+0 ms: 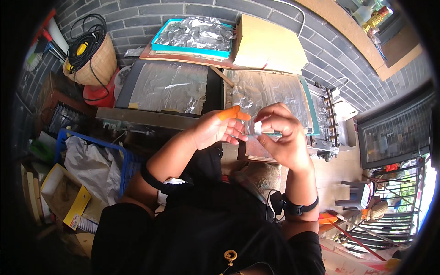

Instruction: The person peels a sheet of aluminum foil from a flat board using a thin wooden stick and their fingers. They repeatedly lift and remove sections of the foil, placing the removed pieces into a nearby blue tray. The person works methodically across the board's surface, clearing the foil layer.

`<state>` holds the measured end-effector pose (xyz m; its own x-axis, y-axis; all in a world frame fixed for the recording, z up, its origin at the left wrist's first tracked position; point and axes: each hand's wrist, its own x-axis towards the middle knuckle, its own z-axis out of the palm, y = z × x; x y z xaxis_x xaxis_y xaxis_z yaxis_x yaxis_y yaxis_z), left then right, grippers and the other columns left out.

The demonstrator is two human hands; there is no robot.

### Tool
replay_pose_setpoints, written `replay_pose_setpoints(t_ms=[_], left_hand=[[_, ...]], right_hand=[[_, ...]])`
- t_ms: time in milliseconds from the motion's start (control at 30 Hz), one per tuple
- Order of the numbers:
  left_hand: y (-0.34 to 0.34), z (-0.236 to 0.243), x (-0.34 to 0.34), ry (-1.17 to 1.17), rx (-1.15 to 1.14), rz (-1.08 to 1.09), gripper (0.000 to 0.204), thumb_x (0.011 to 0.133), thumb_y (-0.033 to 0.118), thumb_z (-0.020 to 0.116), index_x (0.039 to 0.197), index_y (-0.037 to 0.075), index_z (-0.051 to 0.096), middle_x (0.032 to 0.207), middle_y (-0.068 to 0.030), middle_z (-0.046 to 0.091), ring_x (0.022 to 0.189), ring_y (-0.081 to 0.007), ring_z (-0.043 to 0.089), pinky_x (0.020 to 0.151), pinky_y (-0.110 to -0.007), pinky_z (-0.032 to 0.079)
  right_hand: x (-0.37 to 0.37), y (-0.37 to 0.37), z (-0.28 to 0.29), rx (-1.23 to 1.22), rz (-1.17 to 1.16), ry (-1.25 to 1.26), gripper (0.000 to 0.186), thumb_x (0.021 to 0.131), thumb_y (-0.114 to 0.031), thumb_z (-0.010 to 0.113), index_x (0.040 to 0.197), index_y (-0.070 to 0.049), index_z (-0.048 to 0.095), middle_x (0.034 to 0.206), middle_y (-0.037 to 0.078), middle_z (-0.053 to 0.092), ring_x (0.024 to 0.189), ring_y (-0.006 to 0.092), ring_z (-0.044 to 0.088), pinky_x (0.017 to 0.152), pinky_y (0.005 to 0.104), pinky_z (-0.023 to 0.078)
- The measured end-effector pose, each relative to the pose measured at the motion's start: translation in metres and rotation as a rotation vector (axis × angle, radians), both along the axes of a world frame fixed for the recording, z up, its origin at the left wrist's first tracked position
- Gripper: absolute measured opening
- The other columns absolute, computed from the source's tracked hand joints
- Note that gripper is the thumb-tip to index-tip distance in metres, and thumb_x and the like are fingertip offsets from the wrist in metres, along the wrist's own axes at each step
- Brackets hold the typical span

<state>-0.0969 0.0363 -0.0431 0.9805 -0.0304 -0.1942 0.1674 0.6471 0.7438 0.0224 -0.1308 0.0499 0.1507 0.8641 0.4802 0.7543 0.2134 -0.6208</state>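
My left hand (214, 130) is turned palm up in front of my chest, its fingers apart and nothing visible in them. Orange finger covers (228, 112) sit on its upper fingers. Just to the right, my right hand (288, 137) pinches a small white piece (257, 128) between thumb and fingers; its exact kind is too small to tell. The left fingertips come close to this piece, and I cannot tell whether they touch it. Beyond both hands lies a foil-covered board (275, 94) with a flat wooden stick (222, 76) across its left corner.
A second foil-covered sheet (169, 87) lies left of the board. Behind stand a turquoise tray of crumpled foil (195, 34) and a yellow box (270, 43). At left are a basket with black cable (98, 59) and a blue crate (130, 160). A grey stool (354, 195) stands right.
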Motion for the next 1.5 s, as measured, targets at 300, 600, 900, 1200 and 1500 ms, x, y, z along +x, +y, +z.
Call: replay_pose_setpoints(t_ms=[300, 600, 900, 1200, 1500], left_hand=[[-0.017, 0.007, -0.004, -0.093, -0.101, -0.110, 0.049, 0.099, 0.047, 0.043, 0.123, 0.008, 0.057, 0.089, -0.0023, 0.065, 0.080, -0.0199, 0.066, 0.067, -0.029, 0.047], [-0.010, 0.003, -0.005, -0.254, -0.061, 0.030, 0.048, 0.093, 0.025, 0.058, 0.133, 0.000, 0.050, 0.090, -0.0050, 0.063, 0.077, -0.0134, 0.059, 0.068, -0.026, 0.045], [0.000, 0.034, -0.019, -0.116, 0.326, 0.163, 0.050, 0.082, 0.001, 0.066, 0.130, 0.003, 0.052, 0.086, -0.0050, 0.062, 0.073, -0.0102, 0.057, 0.065, -0.023, 0.046], [0.117, 0.066, -0.083, 0.251, 1.065, 0.474, 0.055, 0.084, 0.006, 0.067, 0.135, 0.003, 0.046, 0.090, -0.0047, 0.064, 0.074, -0.0096, 0.055, 0.065, -0.024, 0.043], [0.197, -0.003, -0.148, 0.605, 1.054, 0.581, 0.075, 0.078, 0.007, 0.075, 0.141, -0.003, 0.036, 0.083, -0.0061, 0.066, 0.069, -0.0095, 0.058, 0.060, -0.023, 0.043]], right_hand=[[-0.005, -0.012, 0.001, 0.042, 0.014, -0.077, 0.028, 0.056, 0.010, 0.063, 0.073, -0.012, 0.071, 0.103, 0.005, 0.063, 0.096, 0.0232, 0.053, 0.076, 0.0331, 0.043], [0.003, -0.017, -0.008, 0.041, -0.015, 0.023, 0.028, 0.060, 0.011, 0.064, 0.074, -0.011, 0.072, 0.104, 0.005, 0.063, 0.095, 0.0211, 0.052, 0.076, 0.0312, 0.043], [0.001, -0.012, -0.015, 0.054, -0.098, 0.044, 0.041, 0.065, 0.012, 0.066, 0.100, -0.009, 0.070, 0.111, 0.009, 0.062, 0.102, 0.0255, 0.055, 0.084, 0.0332, 0.046], [0.005, -0.026, -0.027, 0.100, -0.285, 0.135, 0.062, 0.067, 0.018, 0.064, 0.125, -0.002, 0.057, 0.120, 0.013, 0.059, 0.108, 0.0230, 0.056, 0.085, 0.0298, 0.045], [0.002, -0.022, -0.027, 0.029, -0.273, 0.154, 0.051, 0.068, 0.018, 0.064, 0.115, -0.002, 0.063, 0.119, 0.014, 0.058, 0.106, 0.0225, 0.058, 0.087, 0.0296, 0.046]])
